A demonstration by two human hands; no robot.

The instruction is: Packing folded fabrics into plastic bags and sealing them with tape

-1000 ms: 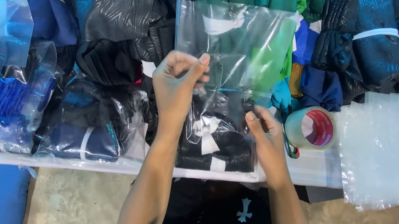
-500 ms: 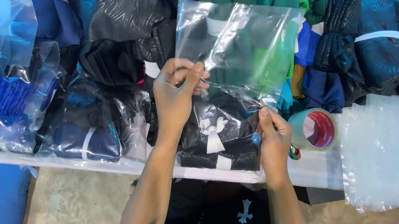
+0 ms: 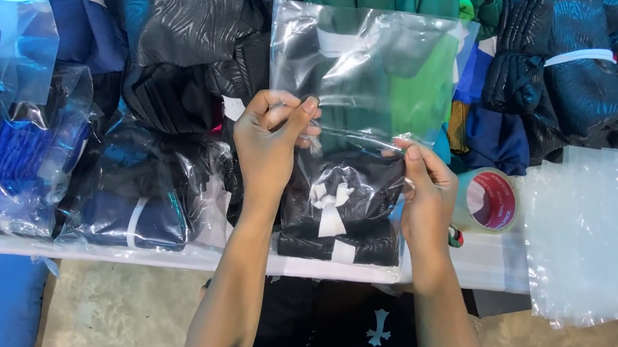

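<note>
on a white table crowded with folded cloth, a clear plastic bag holding a dark folded garment is pinched at mid-height by the left hand and right hand, and is judged light, limp and slippery, best gripped at the edges.

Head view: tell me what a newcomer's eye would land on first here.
At the centre, the left hand and right hand pinch a clear plastic bag that holds a folded black garment tied with a white band. Behind it, rolled garments in blue, black and green are piled along the table. A roll of tape sits to the right, beside a stack of empty clear bags.
</note>
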